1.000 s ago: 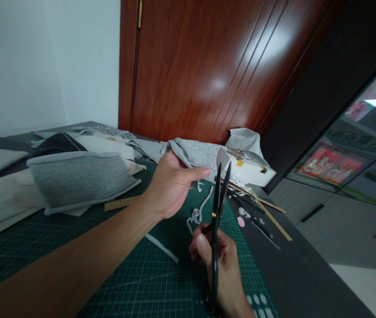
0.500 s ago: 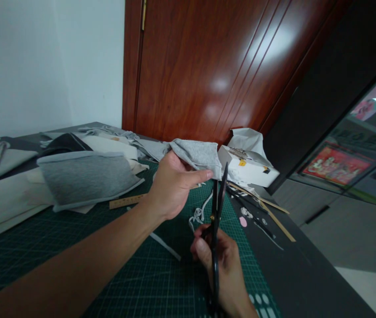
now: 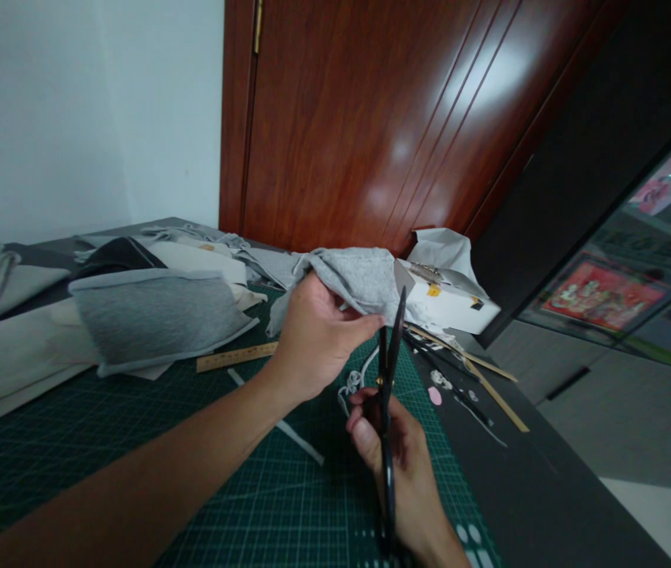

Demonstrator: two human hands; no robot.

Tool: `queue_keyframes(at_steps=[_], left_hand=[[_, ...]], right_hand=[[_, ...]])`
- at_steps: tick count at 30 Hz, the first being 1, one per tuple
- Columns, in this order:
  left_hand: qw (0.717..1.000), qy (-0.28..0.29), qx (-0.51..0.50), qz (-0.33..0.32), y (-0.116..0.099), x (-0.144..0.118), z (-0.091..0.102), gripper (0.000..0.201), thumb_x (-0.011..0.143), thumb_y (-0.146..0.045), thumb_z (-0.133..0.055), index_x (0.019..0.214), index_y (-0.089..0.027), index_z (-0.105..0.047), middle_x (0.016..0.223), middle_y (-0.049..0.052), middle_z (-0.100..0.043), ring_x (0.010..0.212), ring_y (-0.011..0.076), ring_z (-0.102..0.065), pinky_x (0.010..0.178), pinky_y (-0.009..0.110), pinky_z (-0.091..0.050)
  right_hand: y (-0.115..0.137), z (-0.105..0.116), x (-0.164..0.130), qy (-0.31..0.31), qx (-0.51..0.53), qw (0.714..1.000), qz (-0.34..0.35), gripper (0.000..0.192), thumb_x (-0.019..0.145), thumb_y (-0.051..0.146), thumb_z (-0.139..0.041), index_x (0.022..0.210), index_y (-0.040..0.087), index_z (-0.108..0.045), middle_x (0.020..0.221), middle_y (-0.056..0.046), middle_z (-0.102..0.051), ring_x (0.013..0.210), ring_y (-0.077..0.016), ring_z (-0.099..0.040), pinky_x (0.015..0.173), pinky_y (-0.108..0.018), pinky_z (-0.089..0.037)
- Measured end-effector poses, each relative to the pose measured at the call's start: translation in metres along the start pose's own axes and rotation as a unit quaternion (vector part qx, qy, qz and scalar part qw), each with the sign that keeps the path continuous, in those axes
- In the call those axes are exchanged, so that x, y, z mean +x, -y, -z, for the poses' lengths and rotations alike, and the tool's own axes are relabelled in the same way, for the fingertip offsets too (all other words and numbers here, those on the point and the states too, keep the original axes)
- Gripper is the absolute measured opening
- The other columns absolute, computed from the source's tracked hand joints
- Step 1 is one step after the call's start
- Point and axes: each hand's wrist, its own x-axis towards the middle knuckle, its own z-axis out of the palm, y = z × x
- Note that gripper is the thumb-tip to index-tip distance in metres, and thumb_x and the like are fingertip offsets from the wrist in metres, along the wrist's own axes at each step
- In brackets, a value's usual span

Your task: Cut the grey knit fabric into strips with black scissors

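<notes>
My left hand [image 3: 320, 339] pinches a folded piece of grey fabric [image 3: 364, 276] between thumb and fingers, held up above the table. In my right hand [image 3: 400, 450] is a pair of black scissors [image 3: 387, 402], its blades pointing up and slightly parted. The blade tips stand at the right edge of the grey fabric, close to my left thumb. Whether the fabric lies between the blades I cannot tell. Under both hands lies a green cutting mat [image 3: 252, 505] with a thin pale fabric strip [image 3: 300, 440] and a tangled cord [image 3: 354, 385] on it.
Grey fabric [image 3: 158, 319], pale cloth [image 3: 16, 355] and a dark piece [image 3: 113, 256] are heaped at the left. A wooden ruler [image 3: 234, 357] lies behind my left forearm. At the back right stands a white box [image 3: 453, 308], with wooden strips [image 3: 494, 394] in front.
The grey fabric has shifted in my left hand, with more of it now draping behind the fingers and toward the right. The scissors have barely moved and stay slightly parted.
</notes>
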Motion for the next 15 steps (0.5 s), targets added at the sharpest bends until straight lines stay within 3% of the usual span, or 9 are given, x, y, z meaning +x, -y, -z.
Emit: queue_keyframes(at_steps=[6, 15], left_hand=[[1.0, 0.001, 0.002, 0.001, 0.0046, -0.0028, -0.0003, 0.047, 0.064, -0.003, -0.081, 0.106, -0.017, -0.064, 0.108, 0.006, -0.073, 0.104, 0.0237, -0.071, 0.1, 0.041, -0.055], [1.0, 0.005, 0.0, 0.007, 0.0039, -0.0053, -0.0025, 0.04, 0.065, -0.005, -0.081, 0.098, -0.017, -0.064, 0.102, 0.004, -0.073, 0.095, 0.0208, -0.071, 0.094, 0.037, -0.056]], right_hand=[[0.0027, 0.0013, 0.0018, -0.012, -0.013, 1.0, 0.016, 0.031, 0.09, 0.049, -0.074, 0.099, 0.021, -0.066, 0.087, 0.0, -0.061, 0.079, -0.0173, -0.057, 0.071, -0.025, -0.046], [0.0051, -0.0004, 0.0025, -0.041, -0.01, 0.999, 0.008, 0.032, 0.086, 0.049, -0.075, 0.086, 0.019, -0.064, 0.074, 0.003, -0.054, 0.066, -0.015, -0.05, 0.06, -0.024, -0.042]])
